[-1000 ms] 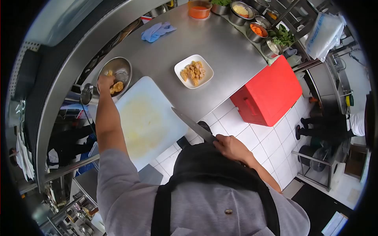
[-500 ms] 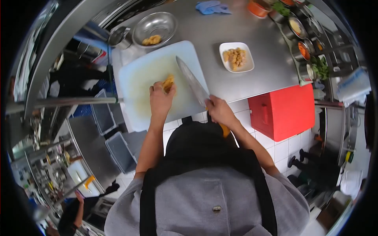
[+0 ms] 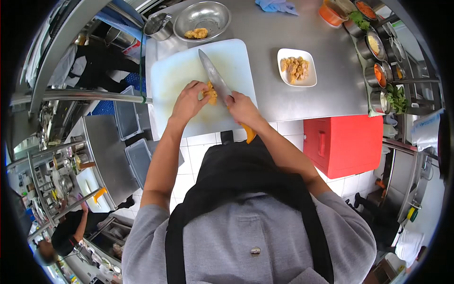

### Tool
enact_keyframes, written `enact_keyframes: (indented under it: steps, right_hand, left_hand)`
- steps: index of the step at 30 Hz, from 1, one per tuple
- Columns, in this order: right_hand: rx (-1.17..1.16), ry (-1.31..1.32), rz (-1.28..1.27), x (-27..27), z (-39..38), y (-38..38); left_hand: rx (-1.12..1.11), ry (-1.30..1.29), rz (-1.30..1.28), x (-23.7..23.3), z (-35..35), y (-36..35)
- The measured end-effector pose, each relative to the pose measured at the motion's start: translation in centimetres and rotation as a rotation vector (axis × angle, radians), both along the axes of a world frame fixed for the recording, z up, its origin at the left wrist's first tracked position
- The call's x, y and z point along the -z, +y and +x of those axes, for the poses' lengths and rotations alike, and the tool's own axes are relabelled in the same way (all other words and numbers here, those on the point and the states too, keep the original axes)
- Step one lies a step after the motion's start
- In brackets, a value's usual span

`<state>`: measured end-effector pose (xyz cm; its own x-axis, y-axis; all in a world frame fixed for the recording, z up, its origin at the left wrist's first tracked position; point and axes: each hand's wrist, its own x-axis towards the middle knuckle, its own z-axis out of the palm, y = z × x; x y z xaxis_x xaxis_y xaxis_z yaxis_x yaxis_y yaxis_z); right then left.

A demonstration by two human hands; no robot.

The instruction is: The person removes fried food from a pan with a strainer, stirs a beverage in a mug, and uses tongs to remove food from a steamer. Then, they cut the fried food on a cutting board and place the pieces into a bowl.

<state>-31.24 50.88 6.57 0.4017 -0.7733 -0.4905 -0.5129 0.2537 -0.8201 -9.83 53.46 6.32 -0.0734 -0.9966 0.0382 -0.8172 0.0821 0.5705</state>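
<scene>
On the white cutting board (image 3: 172,71) lies a yellowish-orange piece of food, perhaps marinated meat (image 3: 211,94). My left hand (image 3: 190,101) pinches it from the left, fingers curled against it. My right hand (image 3: 243,110) is wrapped round the yellow handle of a large chef's knife (image 3: 213,73). The blade points up and to the left, beside the right edge of the piece; whether it touches cannot be told. A white square bowl (image 3: 310,80) with cut pieces of the same food stands to the right of the board. Behind the board, a perforated metal bowl (image 3: 202,14) holds more food.
A metal pot (image 3: 158,28) stands beside the metal bowl, and a blue cloth (image 3: 278,6) lies farther back. Ingredient containers (image 3: 372,75) line the table's right side. A red box (image 3: 352,146) is below the front edge. Another person (image 3: 71,227) is at lower left.
The knife has moved left, from apart on the board to right beside the food piece. My left hand stays on the piece. The camera view has shifted slightly.
</scene>
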Motion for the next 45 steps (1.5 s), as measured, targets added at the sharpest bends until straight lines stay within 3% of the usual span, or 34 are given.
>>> enact_keyframes:
  steps: [2,4,8,11,13,16,20,23,25,27,32,35,37,44,45]
  right_hand:
    - [-0.034,0.048,-0.024,0.3,-0.8,0.7]
    - [-0.1,0.087,-0.266,1.9,-2.6,2.5]
    - [-0.122,0.147,-0.211,1.1,-1.6,1.7]
    - [-0.124,0.084,0.018,-1.3,0.9,-0.7]
    - [-0.153,0.105,-0.219,1.0,0.7,-0.4]
    - [-0.23,0.181,-0.27,1.0,-3.1,2.9]
    - [-0.247,0.207,-0.288,2.2,-1.7,2.6]
    - [-0.269,0.155,-0.166,3.1,1.2,0.8]
    - [-0.279,0.107,-0.264,2.6,-0.2,2.1]
    - [-0.363,0.232,-0.291,3.5,-3.7,5.1]
    - [-0.503,0.463,-0.286,-0.4,-7.5,7.5]
    - [-0.541,0.431,-0.391,-1.2,-6.0,7.2]
    - [-0.549,0.42,-0.414,-1.2,-3.9,7.0]
    - [-0.539,0.573,-0.525,-6.2,-5.6,7.2]
    - [-0.545,0.581,-0.535,-6.8,-6.6,7.0]
  left_hand:
    - [-0.005,0.001,0.018,-0.1,-0.1,0.0]
    - [-0.026,0.02,0.047,0.1,0.0,-0.1]
    - [0.013,0.049,0.039,0.4,0.3,0.3]
    - [0.047,0.012,0.009,0.3,0.2,1.1]
    - [-0.033,0.022,0.007,0.5,-0.1,1.4]
    - [-0.067,0.04,-0.016,1.4,-0.5,1.8]
    - [-0.052,0.026,-0.015,1.5,0.0,2.0]
    - [-0.059,-0.01,-0.025,1.8,0.1,2.4]
    - [-0.09,-0.009,-0.098,2.3,-0.1,2.6]
    - [-0.121,0.006,-0.076,2.3,-0.2,3.0]
    - [-0.197,0.096,-0.067,2.5,-0.4,4.5]
    - [-0.246,0.107,-0.15,2.0,-0.4,6.0]
    - [-0.404,0.108,-0.185,1.9,1.0,7.1]
    - [-0.431,-0.032,-0.168,1.5,3.1,6.2]
    - [-0.337,-0.011,-0.185,1.0,2.3,5.3]
